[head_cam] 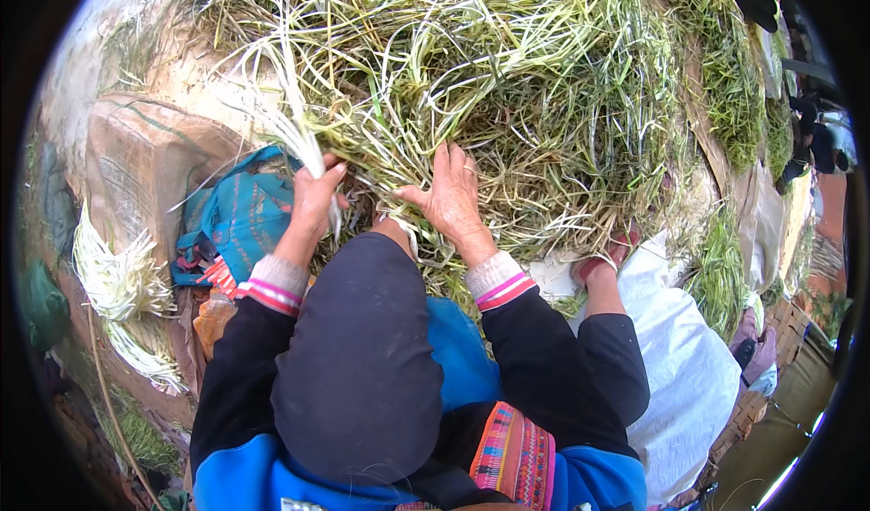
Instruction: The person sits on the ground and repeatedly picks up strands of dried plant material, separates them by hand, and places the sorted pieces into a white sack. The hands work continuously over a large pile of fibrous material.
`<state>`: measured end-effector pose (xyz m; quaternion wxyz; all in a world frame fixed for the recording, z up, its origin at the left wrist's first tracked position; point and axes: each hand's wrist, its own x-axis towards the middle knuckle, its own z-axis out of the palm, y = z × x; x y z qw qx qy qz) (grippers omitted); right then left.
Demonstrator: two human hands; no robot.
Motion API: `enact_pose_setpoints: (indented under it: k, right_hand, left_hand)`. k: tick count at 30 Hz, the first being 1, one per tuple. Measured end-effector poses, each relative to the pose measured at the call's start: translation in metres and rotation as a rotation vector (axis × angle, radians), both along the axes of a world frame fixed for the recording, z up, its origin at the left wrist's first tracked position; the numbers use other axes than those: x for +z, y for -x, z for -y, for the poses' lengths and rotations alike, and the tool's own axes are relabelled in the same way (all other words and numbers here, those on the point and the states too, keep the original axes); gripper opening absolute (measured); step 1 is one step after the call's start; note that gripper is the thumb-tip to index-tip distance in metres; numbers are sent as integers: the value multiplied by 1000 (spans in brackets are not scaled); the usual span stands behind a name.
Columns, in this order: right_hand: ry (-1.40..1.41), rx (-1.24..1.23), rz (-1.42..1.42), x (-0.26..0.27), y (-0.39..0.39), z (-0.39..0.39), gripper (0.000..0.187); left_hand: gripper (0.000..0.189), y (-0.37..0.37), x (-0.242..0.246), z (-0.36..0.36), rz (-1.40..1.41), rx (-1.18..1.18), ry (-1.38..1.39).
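Observation:
My left hand is closed around a bundle of long pale plant stems, whose loose ends fan upward. Just right of it, my right hand rests on the near edge of a large heap of green and whitish grass-like stems, thumb and fingers spread. A few stems lie by its thumb. My bent knee in dark trousers is between my forearms and hides part of what is below.
A teal patterned cloth bag lies left of my left hand, near a brown sack. Sorted pale stem bundles lie farther left. On the right are a white woven sack, more green stems and my red shoe.

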<state>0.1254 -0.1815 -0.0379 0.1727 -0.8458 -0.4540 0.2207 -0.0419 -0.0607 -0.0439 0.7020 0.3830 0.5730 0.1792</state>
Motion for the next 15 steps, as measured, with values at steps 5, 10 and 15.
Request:
enact_pose_setpoints:
  k: [5, 10, 15]
  right_hand:
    - [190, -269, -197, -2, -27, -28, 91]
    - [-101, -374, -979, 35, -35, -18, 43]
    - [-259, -468, -1194, 73, -34, 17, 49]
  left_hand:
    - [22, -60, -5, -12, 124, -179, 34]
    - [22, -59, 35, -8, 337, -166, 162]
    - [20, -65, 65, -4, 509, -216, 166]
